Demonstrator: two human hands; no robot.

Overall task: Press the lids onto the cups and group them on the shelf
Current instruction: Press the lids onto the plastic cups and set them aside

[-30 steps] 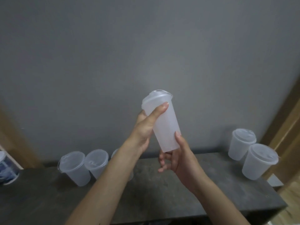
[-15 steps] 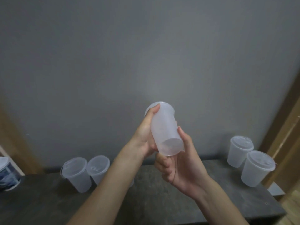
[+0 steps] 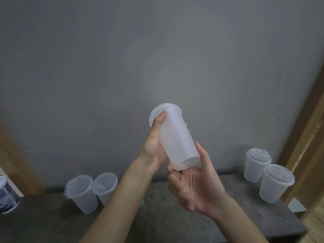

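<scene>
Lid-pressing step: my left hand [image 3: 154, 148] grips the tilted cup [image 3: 177, 137] under its lid [image 3: 164, 108], my right hand [image 3: 196, 186] cradles the base, above the shelf [image 3: 157, 223]; next, I judge: confirm the seal, then set it beside the lidded cups [image 3: 82, 193].

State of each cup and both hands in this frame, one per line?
Held cup: lid on, tilted, lifted above the shelf.
Left hand: grips the held cup near its lid.
Right hand: holds the held cup's base.
Left cups: lidded, standing on the shelf.
Right cups: lidded, standing on the shelf.
</scene>
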